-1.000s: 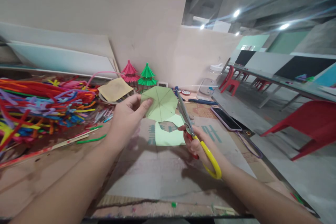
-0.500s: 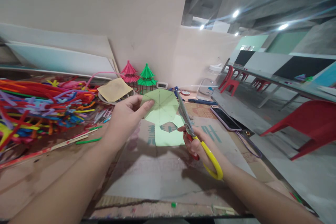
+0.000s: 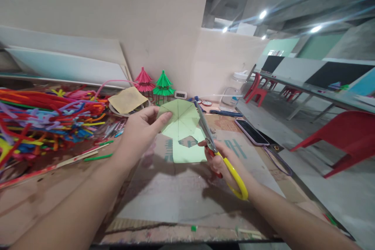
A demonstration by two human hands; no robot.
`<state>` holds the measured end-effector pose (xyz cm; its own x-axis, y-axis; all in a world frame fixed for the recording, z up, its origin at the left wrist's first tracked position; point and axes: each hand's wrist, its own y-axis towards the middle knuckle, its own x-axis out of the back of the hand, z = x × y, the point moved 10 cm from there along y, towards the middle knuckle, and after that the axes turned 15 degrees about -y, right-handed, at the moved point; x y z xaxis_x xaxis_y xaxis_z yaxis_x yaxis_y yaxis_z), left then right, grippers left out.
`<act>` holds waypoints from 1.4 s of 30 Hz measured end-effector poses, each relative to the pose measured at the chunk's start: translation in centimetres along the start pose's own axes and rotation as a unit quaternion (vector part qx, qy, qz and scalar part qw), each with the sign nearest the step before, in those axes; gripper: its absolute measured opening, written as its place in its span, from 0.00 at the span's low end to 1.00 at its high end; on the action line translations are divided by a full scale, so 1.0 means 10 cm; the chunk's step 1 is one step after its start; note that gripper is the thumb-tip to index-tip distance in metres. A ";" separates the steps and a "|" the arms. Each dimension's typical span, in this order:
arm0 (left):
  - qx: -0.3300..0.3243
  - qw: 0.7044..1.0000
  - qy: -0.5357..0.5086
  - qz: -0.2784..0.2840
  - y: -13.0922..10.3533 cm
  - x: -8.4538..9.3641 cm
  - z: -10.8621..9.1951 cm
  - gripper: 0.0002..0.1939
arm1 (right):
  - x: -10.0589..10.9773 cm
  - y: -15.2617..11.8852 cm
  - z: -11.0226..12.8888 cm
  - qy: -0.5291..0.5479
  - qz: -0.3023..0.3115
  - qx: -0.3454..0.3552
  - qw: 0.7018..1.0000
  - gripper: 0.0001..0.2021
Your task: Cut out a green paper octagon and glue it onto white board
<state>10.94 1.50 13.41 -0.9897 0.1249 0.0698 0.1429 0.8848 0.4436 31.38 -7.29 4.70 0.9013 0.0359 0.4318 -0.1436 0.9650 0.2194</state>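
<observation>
Between thumb and fingers, my left hand [image 3: 146, 125] pinches the left edge of a green paper polygon [image 3: 180, 119] marked with dark crossing lines. Closed around the red and yellow handles of the scissors [image 3: 234, 175] is my right hand [image 3: 222, 160]. The scissor blades point up and away, along the right edge of the polygon. Beneath it, a lighter green sheet [image 3: 187, 156] with a cut-out hole lies on the grey-white board [image 3: 181, 195].
Colourful pipe cleaners [image 3: 49, 117] heap at left. Behind stand a pink model [image 3: 143, 82], a green model [image 3: 164, 86] and a clear jar [image 3: 231, 93]. A phone [image 3: 252, 132] lies near the table's right edge; a red chair [image 3: 342, 136] stands beyond.
The scissor blades look slightly closer together along the paper's right edge. Both hands keep nearly the same place and hold.
</observation>
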 end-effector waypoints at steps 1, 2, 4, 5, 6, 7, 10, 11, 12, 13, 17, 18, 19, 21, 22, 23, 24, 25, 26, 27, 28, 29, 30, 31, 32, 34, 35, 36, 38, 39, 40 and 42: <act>-0.002 1.000 0.000 -0.001 0.00 0.00 -0.01 0.16 | 0.00 0.00 0.01 -0.003 0.001 0.001 1.000 0.38; -0.004 1.000 0.003 -0.002 0.00 0.00 -0.01 0.16 | 0.00 0.00 0.01 -0.004 0.002 0.001 1.000 0.38; -0.004 1.000 0.008 -0.003 -0.01 0.00 -0.02 0.16 | 0.00 0.00 0.01 -0.004 0.002 -0.003 1.000 0.38; -0.003 1.000 0.010 -0.003 -0.01 0.00 -0.02 0.16 | 0.00 -0.01 0.01 -0.002 0.002 -0.005 1.000 0.38; -0.001 1.000 0.009 -0.002 -0.01 -0.01 -0.02 0.17 | 0.00 -0.01 0.01 0.000 0.002 -0.006 1.000 0.39; 0.001 1.000 0.007 -0.001 -0.01 -0.01 -0.01 0.17 | 0.00 -0.01 0.01 0.002 0.004 -0.007 1.000 0.39; 0.002 1.000 -0.003 0.002 -0.01 -0.03 -0.01 0.16 | 0.00 0.00 0.00 0.003 0.006 -0.003 1.000 0.38; 0.001 1.000 -0.004 0.002 -0.01 -0.03 -0.01 0.16 | 0.00 0.00 0.00 0.001 0.006 -0.002 1.000 0.38; 0.000 1.000 -0.004 0.002 -0.01 -0.03 -0.01 0.16 | 0.00 0.00 0.00 0.000 0.005 -0.001 1.000 0.38; -0.001 1.000 -0.003 0.002 -0.01 -0.03 -0.01 0.16 | 0.00 0.01 0.00 0.001 0.004 0.000 1.000 0.38; -0.005 1.000 0.000 -0.002 -0.01 -0.01 -0.03 0.16 | 0.00 0.01 -0.01 0.002 0.005 0.000 1.000 0.38; -0.006 1.000 0.001 -0.001 -0.01 -0.01 -0.03 0.16 | -0.01 0.01 -0.01 0.003 0.007 0.000 1.000 0.38; -0.006 1.000 0.002 0.001 -0.01 -0.02 -0.03 0.16 | -0.01 0.00 -0.01 0.006 0.007 0.000 1.000 0.38; -0.003 1.000 0.004 0.005 -0.01 -0.03 -0.02 0.17 | 0.00 0.00 -0.01 0.010 0.004 0.001 1.000 0.38; -0.001 1.000 0.004 0.007 -0.01 -0.03 -0.01 0.17 | 0.00 0.00 -0.01 0.011 0.002 0.001 1.000 0.37; 0.000 1.000 0.004 0.007 -0.01 -0.03 -0.01 0.17 | 0.01 0.00 -0.02 0.011 0.001 0.001 1.000 0.37; 0.001 1.000 0.003 0.007 -0.01 -0.03 -0.01 0.17 | 0.01 -0.01 -0.02 0.011 0.000 0.000 1.000 0.36; 0.003 1.000 0.001 0.007 -0.01 -0.03 0.00 0.17 | 0.01 -0.01 -0.03 0.013 -0.001 0.000 1.000 0.36; 0.004 1.000 -0.001 0.005 -0.01 -0.03 0.00 0.16 | 0.00 -0.01 -0.04 0.016 -0.001 0.000 1.000 0.36; 0.005 1.000 -0.003 0.004 -0.01 -0.02 0.00 0.17 | 0.00 -0.01 -0.04 0.019 -0.002 0.000 1.000 0.35; 0.006 1.000 -0.004 0.002 -0.01 -0.02 0.00 0.16 | 0.00 -0.01 -0.04 0.020 -0.001 0.001 1.000 0.35; 0.006 1.000 -0.003 0.001 -0.01 -0.02 0.00 0.16 | 0.00 -0.01 -0.04 0.021 -0.002 0.002 1.000 0.36; 0.005 1.000 -0.002 0.002 -0.01 -0.02 0.00 0.16 | -0.01 -0.01 -0.04 0.022 -0.002 0.001 1.000 0.36; 0.005 1.000 -0.001 0.003 0.00 -0.03 0.00 0.16 | -0.01 -0.01 -0.04 0.022 -0.004 0.000 1.000 0.37; 0.004 1.000 0.001 0.004 0.00 -0.03 0.00 0.16 | -0.01 -0.01 -0.04 0.020 -0.004 -0.003 1.000 0.37; 0.003 1.000 0.005 0.006 0.01 -0.03 0.00 0.16 | 0.00 0.00 -0.04 0.014 -0.004 -0.009 1.000 0.37; 0.004 1.000 0.007 0.008 0.01 -0.03 0.00 0.15 | 0.00 0.00 -0.05 0.010 -0.003 -0.010 1.000 0.37; 0.006 1.000 0.009 0.010 0.02 -0.03 0.02 0.15 | 0.01 0.00 -0.05 0.007 -0.002 -0.010 1.000 0.37; 0.008 1.000 0.015 0.013 0.03 -0.03 0.05 0.15 | 0.02 0.01 -0.07 0.006 -0.005 -0.011 1.000 0.36; 0.010 1.000 0.016 0.012 0.03 -0.03 0.06 0.15 | 0.03 0.01 -0.08 0.007 -0.007 -0.014 1.000 0.35; 0.012 1.000 0.016 0.011 0.03 -0.02 0.08 0.16 | 0.04 0.01 -0.10 0.007 -0.008 -0.017 1.000 0.34; 0.016 1.000 0.015 0.007 0.03 -0.02 0.09 0.16 | 0.04 0.00 -0.10 0.005 -0.012 -0.017 1.000 0.33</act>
<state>11.16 2.18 12.76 -0.9869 0.1249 0.1022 0.1564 0.8969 0.4137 32.20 -7.00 3.98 0.9080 0.0150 0.4187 -0.1079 0.9740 0.1991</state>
